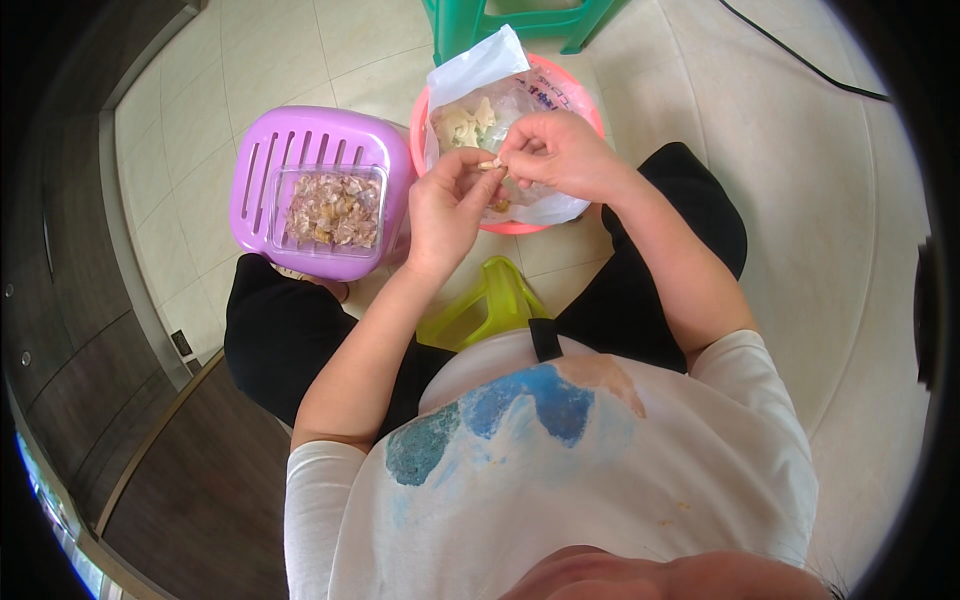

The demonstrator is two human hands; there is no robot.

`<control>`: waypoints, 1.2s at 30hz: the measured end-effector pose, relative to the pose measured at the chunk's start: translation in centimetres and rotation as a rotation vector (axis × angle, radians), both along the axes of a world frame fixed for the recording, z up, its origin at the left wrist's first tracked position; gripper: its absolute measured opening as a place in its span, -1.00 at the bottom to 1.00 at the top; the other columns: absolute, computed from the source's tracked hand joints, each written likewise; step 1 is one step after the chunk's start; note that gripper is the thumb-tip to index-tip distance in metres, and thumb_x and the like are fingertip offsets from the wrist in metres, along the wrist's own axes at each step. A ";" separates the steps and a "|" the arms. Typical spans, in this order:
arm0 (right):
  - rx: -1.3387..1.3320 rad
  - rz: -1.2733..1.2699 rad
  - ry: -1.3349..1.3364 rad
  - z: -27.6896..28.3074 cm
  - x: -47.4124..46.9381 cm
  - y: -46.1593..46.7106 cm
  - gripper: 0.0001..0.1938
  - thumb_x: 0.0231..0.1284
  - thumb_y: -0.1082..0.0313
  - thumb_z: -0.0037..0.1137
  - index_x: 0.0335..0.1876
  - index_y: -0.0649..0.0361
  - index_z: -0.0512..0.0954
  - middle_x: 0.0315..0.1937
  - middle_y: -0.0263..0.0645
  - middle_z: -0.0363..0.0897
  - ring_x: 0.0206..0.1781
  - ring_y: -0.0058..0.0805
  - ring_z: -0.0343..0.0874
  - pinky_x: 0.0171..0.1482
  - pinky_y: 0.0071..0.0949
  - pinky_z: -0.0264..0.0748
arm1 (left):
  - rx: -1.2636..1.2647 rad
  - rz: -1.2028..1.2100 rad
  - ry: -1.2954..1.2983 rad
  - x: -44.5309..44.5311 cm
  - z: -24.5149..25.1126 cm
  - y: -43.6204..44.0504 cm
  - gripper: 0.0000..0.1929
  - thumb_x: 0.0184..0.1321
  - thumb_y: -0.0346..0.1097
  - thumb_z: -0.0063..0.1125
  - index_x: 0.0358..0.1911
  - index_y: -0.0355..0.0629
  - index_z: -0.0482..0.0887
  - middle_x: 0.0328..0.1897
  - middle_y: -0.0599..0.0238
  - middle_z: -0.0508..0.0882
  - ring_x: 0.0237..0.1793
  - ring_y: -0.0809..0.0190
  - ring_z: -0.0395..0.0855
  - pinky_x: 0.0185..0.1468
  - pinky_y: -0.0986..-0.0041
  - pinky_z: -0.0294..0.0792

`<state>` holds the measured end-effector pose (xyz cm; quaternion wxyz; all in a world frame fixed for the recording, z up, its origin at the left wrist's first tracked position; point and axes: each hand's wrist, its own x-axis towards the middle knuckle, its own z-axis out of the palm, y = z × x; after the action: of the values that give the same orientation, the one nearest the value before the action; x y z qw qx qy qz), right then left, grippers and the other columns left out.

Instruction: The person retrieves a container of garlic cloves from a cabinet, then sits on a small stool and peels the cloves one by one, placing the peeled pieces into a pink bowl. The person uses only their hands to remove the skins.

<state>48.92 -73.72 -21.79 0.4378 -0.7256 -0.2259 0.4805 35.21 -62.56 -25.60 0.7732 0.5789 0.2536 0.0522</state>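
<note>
Over a pink plastic basin (417,129) lined with a bag, my left hand (456,196) pinches a small pale dried piece (491,164) between thumb and fingertips. The fingertips of my right hand (556,154) grip the other end of that same piece. Exactly what the piece is cannot be told. Pale scraps (466,124) lie inside the white and clear plastic bag (478,69) in the basin. To the left, a clear plastic tray (384,217) holds a heap of dried, flaky pinkish-brown pieces (334,210). That tray rests on a purple slotted plastic stool (322,120).
A yellow-green plastic stool (499,300) is below me, between my legs. Beyond the basin stands a green plastic stool (525,24). A black cable (806,66) crosses the tiled floor at the upper right. Dark cabinets (82,300) line the left side.
</note>
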 end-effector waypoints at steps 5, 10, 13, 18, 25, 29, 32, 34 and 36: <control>-0.009 0.047 -0.122 -0.3 0.2 -0.1 -0.85 0.09 0.35 0.12 -0.40 0.29 0.56 -0.49 -0.27 0.61 -0.46 -0.56 0.58 -0.37 -0.53 0.45 | -0.085 -0.016 0.009 0.1 0.0 0.4 -0.86 0.23 -0.51 0.14 -0.16 -0.36 0.54 -0.35 0.20 0.69 -0.40 0.38 0.68 -0.34 0.58 0.54; -0.060 0.091 -0.352 -0.8 0.1 -0.4 -0.88 0.07 0.37 0.14 -0.39 0.26 0.55 -0.51 -0.27 0.59 -0.43 -0.49 0.57 -0.34 -0.49 0.47 | -0.126 0.038 0.033 0.1 -0.2 0.7 -0.86 0.23 -0.52 0.14 -0.16 -0.35 0.54 -0.36 0.21 0.67 -0.43 0.38 0.66 -0.36 0.59 0.51; -0.110 0.101 -0.476 -0.7 0.0 -0.4 -0.91 0.07 0.43 0.14 -0.39 0.28 0.53 -0.57 -0.32 0.55 -0.46 -0.60 0.53 -0.35 -0.55 0.46 | -0.127 0.072 0.011 0.2 -0.6 0.7 -0.86 0.23 -0.52 0.15 -0.15 -0.35 0.58 -0.37 0.25 0.67 -0.43 0.41 0.64 -0.34 0.61 0.50; -0.104 0.160 -0.542 0.1 -0.3 -0.1 -0.89 0.09 0.40 0.16 -0.38 0.27 0.53 -0.53 -0.26 0.58 -0.45 -0.52 0.57 -0.32 -0.54 0.47 | -0.097 0.049 0.034 0.0 -1.2 0.6 -0.82 0.22 -0.51 0.16 -0.11 -0.34 0.65 -0.37 0.31 0.67 -0.41 0.43 0.62 -0.30 0.62 0.48; 0.039 0.137 -0.538 0.2 -0.8 0.4 -0.89 0.03 0.34 0.17 -0.44 0.21 0.59 -0.52 -0.22 0.61 -0.46 -0.31 0.58 -0.38 -0.39 0.46 | 0.149 -0.027 0.093 -0.2 -1.0 0.3 -0.79 0.22 -0.51 0.15 -0.08 -0.36 0.64 -0.35 0.28 0.68 -0.40 0.41 0.63 -0.27 0.58 0.48; 0.078 0.086 -0.435 -0.4 -0.7 0.4 -0.89 0.03 0.35 0.18 -0.43 0.23 0.60 -0.52 -0.21 0.62 -0.46 -0.37 0.58 -0.36 -0.44 0.47 | 0.446 -0.072 -0.038 -0.2 -0.7 0.6 -0.80 0.20 -0.52 0.15 -0.10 -0.34 0.64 -0.35 0.23 0.67 -0.42 0.38 0.65 -0.30 0.55 0.49; 0.064 0.072 -0.350 -0.6 -0.7 0.2 -0.92 0.07 0.44 0.17 -0.39 0.29 0.58 -0.50 -0.31 0.60 -0.43 -0.57 0.54 -0.30 -0.56 0.47 | 0.585 -0.091 -0.087 -0.2 -0.6 0.8 -0.80 0.18 -0.54 0.13 -0.12 -0.31 0.64 -0.34 0.18 0.66 -0.43 0.33 0.67 -0.32 0.53 0.49; 0.057 0.053 -0.325 -0.7 -0.8 0.3 -0.92 0.06 0.45 0.17 -0.38 0.29 0.58 -0.50 -0.31 0.60 -0.42 -0.60 0.54 -0.29 -0.57 0.47 | 0.642 -0.087 -0.117 -0.2 -0.5 1.0 -0.80 0.17 -0.55 0.12 -0.12 -0.30 0.65 -0.34 0.16 0.66 -0.44 0.30 0.67 -0.32 0.52 0.49; 0.072 0.012 -0.322 -0.8 -0.9 0.5 -0.90 0.00 0.38 0.21 -0.42 0.25 0.59 -0.52 -0.23 0.63 -0.45 -0.47 0.59 -0.32 -0.51 0.49 | 0.671 -0.084 -0.130 -0.2 -0.4 1.1 -0.81 0.16 -0.56 0.12 -0.15 -0.30 0.64 -0.34 0.10 0.65 -0.45 0.22 0.67 -0.33 0.46 0.49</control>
<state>47.99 -73.25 -22.64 0.4187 -0.7757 -0.3148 0.3520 35.01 -61.45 -26.02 0.5557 0.8064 0.1482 0.1378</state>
